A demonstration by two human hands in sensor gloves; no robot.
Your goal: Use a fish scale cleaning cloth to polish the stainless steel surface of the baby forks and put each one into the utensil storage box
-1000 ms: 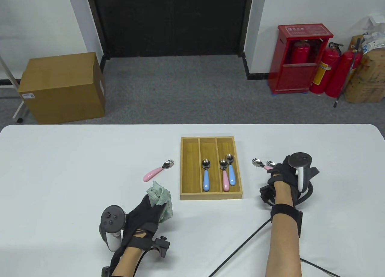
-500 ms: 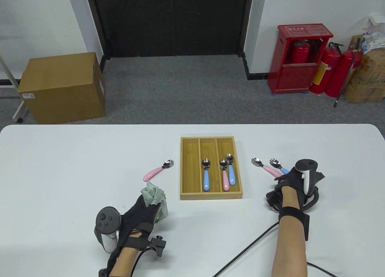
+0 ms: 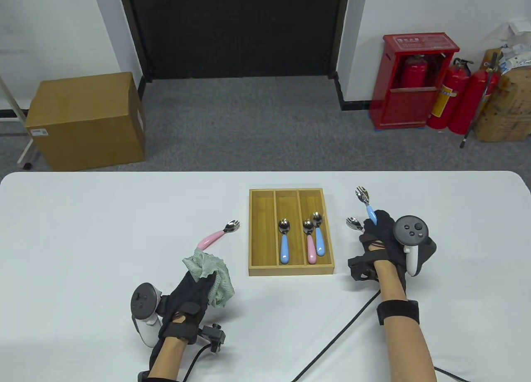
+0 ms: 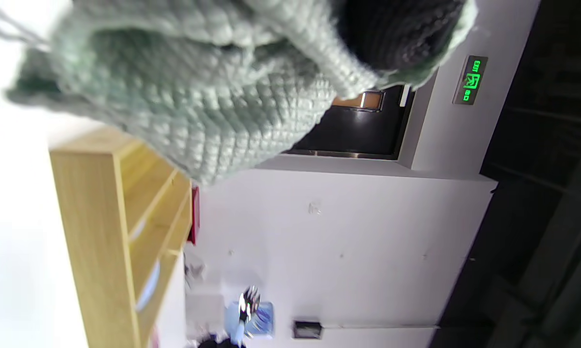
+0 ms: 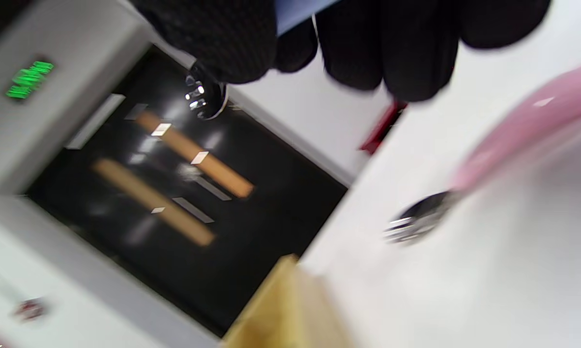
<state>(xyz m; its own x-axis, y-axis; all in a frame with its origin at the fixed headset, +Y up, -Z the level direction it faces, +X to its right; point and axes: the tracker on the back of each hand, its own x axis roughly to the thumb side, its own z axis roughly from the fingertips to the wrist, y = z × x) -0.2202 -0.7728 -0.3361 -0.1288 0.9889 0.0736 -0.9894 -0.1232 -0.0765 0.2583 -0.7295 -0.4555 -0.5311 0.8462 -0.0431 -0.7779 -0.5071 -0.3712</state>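
Observation:
My right hand (image 3: 375, 228) grips a blue-handled baby fork (image 3: 367, 205) and holds it off the table, tines pointing away, right of the wooden storage box (image 3: 290, 270). In the right wrist view the gloved fingers (image 5: 397, 43) wrap the blue handle (image 5: 295, 12), with the steel head (image 5: 203, 96) beyond them. A pink-handled fork (image 3: 353, 223) lies on the table partly under that hand, and shows up close as a pink-handled fork (image 5: 527, 125). My left hand (image 3: 199, 282) holds the green fish scale cloth (image 3: 209, 272), bunched, seen close as the cloth (image 4: 198, 96). Another pink fork (image 3: 218, 236) lies left of the box.
The box holds a blue-handled utensil (image 3: 284, 241) in its middle compartment, and a pink one (image 3: 310, 243) and a blue one (image 3: 319, 234) in the right compartment. Glove cables trail to the table's front edge. The box's wall (image 4: 92, 232) is near the cloth.
My right hand has taken hold of the blue-handled fork and lifted it from the table, turning palm-down to tracker-up. The left hand with the cloth has drifted slightly left.

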